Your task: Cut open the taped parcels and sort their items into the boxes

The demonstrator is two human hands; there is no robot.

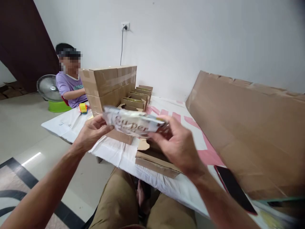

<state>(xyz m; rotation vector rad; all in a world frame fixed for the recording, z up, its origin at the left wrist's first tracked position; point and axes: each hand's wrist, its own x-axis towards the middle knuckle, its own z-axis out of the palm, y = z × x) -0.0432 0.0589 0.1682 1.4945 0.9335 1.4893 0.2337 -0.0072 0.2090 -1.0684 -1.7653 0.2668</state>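
A shiny printed packet (131, 122), smeared by motion, is held level above the table between my two hands. My left hand (94, 130) pinches its left end with thumb and fingers. Around its right end my right hand (177, 143) is closed, thumb in front. Part of the lettering reads "Su-per". Just below the packet and my right hand sits an open cardboard box (156, 163), its inside partly covered by the hand. Behind the packet, a row of open cardboard boxes (137, 98) runs toward the wall.
Taped cartons (107, 82) are stacked at the table's left. Beyond them a person in a purple shirt (69, 86) sits near a fan (49, 87). A tape roll (83, 108) lies on the white-covered table (64, 122). At right are a phone (233, 187) and a large cardboard sheet (250, 127).
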